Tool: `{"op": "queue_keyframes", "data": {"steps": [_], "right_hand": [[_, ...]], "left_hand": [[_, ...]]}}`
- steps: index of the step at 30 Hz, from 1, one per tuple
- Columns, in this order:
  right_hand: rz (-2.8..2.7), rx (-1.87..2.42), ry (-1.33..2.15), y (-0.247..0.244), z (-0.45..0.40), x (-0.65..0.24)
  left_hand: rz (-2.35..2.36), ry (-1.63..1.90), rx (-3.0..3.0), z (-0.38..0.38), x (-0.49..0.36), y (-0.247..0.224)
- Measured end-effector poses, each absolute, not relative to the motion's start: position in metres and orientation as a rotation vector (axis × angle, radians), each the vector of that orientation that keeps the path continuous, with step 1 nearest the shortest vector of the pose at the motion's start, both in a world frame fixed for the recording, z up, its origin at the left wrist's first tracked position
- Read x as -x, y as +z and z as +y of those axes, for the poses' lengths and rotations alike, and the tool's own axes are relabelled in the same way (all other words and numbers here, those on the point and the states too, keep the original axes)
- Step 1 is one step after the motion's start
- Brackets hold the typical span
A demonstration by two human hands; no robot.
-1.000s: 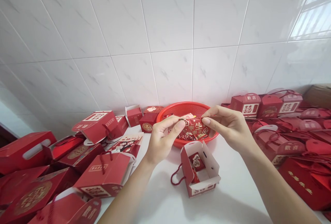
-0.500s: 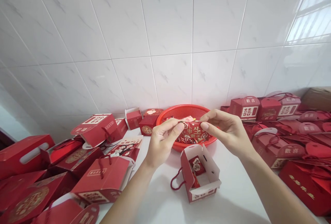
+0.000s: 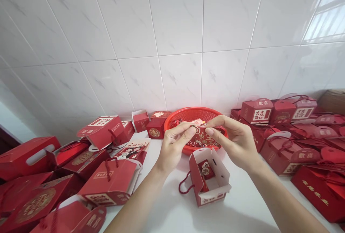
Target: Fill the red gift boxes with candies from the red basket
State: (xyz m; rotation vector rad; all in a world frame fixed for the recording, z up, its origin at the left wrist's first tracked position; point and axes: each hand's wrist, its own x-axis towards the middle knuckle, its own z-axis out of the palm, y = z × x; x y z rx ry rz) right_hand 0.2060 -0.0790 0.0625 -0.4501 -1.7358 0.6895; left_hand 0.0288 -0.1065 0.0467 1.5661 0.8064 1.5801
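Observation:
Between both hands hangs a red printed packet (image 3: 201,138) with gold characters, held by its top edge. My left hand (image 3: 174,143) pinches it with thumb and forefinger, and my right hand (image 3: 234,140) pinches it close by. Behind the packet stands a red plastic basket (image 3: 172,115) with wrapped pieces inside, partly hidden by the hands. Just below sits an open red gift box (image 3: 198,186) with a white interior and a dark red cord handle; small red packets (image 3: 206,169) lie in it.
Red gift boxes (image 3: 107,182) crowd the left side of the white table (image 3: 172,204). More red boxes (image 3: 291,150) are piled on the right. A tiled wall (image 3: 178,75) rises directly behind, and a brown carton (image 3: 332,100) stands at the far right.
My fingertips have come closer together along the packet's top edge, and its upper part has bent. The whole view has shifted slightly. The open box stays in place.

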Motion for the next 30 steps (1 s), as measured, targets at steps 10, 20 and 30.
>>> {"op": "queue_keyframes", "data": {"steps": [10,20,30], "right_hand": [[-1.619,0.525,0.923,0.062,-0.073,-0.208],[-1.662,0.608,1.186,0.064,-0.068,-0.209],[-1.758,0.535,1.345,0.058,-0.063,-0.210]], "left_hand": [[0.863,1.505,-1.544,-0.105,-0.030,0.048],[1.037,1.599,-1.534,-0.105,-0.028,0.050],[1.072,1.661,-1.544,-0.107,-0.024,0.054]]}}
